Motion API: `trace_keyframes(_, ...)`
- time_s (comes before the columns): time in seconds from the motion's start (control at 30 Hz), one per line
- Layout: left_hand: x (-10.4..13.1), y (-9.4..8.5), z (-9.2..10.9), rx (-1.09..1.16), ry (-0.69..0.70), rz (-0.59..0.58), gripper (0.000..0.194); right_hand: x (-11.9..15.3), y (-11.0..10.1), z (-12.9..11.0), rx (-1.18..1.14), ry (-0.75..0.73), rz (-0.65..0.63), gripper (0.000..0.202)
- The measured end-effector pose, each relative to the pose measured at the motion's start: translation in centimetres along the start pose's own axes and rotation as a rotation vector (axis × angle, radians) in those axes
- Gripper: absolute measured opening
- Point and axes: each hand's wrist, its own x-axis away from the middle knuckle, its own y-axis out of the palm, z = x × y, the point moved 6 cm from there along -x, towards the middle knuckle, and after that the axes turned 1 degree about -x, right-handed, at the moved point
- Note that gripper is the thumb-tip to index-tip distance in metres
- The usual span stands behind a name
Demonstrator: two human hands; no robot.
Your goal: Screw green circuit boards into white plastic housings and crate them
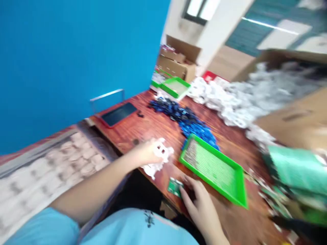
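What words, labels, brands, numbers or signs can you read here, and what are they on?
No text can be read.
Dark mark on the light-blue shirt: too blurred to tell if it is writing.
Red item at the back: too blurred.
Small green board: too small and blurred.

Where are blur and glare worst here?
Head view: smear nearly everywhere, strongest at right, on the green bundle and boxed white parts; head view: window panes blown out; head view: left hand and right hand soft, green board recognizable, its markings unreadable.
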Motion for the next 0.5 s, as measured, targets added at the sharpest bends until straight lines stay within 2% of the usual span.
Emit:
trace_keyframes(0.1, -1.0, 1.7, -1.5, 0.103, -0.053, 0.015, 0.047, 0.1, -0.3, 0.2, -0.006, 0.07, 0.004, 0.023)
trace_keyframes(0.17, -0.7, 2.1, -1.8, 0.195, -0.087, 0.036, 0.073, -0.2, -0.4, 0.2, -0.024, 0.078, 0.005, 0.02)
trace_keyframes(0.23, 0.0, 2.3, -1.8, 0.313, -0.125, 0.04, 0.081, -0.3, -0.6, 0.1, -0.038, 0.074, 0.003, 0.02)
trace_keyframes(0.4, 2.5, 2.9, -1.2, 0.621, -0.285, 0.011, 0.05, -0.8, -0.9, -0.1, 0.032, 0.097, -0.034, 0.023)
trace_keyframes(0.5, 3.8, 3.2, -0.9, 0.765, -0.388, 0.037, 0.042, -1.8, -0.7, -1.3, 0.119, 0.096, -0.089, 0.026)
